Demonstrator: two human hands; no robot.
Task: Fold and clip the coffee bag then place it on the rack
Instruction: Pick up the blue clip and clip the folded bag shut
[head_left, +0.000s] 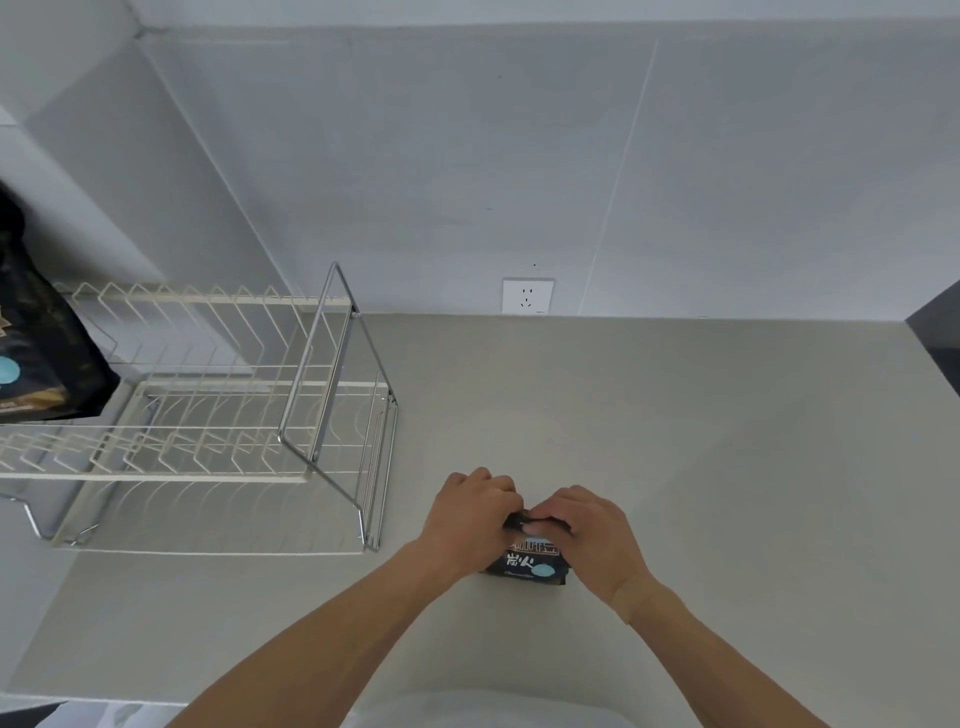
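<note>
— Where's the coffee bag (527, 564)?
— On the tabletop (675, 441), left hand (470, 512) and right hand (589, 527) each with grip clamped on its top.
— Nearby?
— Rack (208, 415) stands left, another bag (36, 338) on it.

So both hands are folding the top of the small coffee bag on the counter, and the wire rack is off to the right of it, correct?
Not quite. The head view shows the wire rack to the left of the small coffee bag, not the right. The rest holds: the left hand and right hand are both on the bag's top, on the counter.
</note>
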